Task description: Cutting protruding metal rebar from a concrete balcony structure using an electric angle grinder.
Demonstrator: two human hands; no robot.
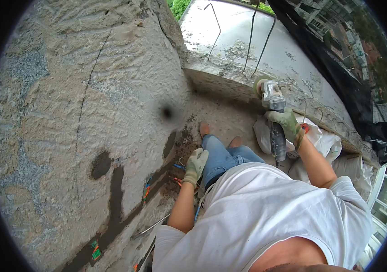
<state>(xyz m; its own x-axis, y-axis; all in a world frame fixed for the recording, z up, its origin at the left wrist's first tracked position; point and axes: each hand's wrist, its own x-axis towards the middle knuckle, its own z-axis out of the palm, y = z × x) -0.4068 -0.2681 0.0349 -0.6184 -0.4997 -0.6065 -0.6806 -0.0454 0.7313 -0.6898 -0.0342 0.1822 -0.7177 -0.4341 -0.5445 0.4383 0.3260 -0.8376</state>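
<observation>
Right of centre, the right hand (285, 123) gripped a grinder (277, 143), disc (260, 86) beside the ledge (227, 68), the left hand (196, 164) half-curled, apparently empty; with upper-centre rods (249, 41) standing, grinding looked unfinished.

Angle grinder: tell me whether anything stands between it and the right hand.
Only the pale work glove does: the right hand wears it, with its grip around the angle grinder. Nothing else visible comes between them.

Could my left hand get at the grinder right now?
Probably yes, by reaching across: the left hand is by the left thigh, and nothing visible blocks the way to the grinder, though the right hand grips it.
</observation>
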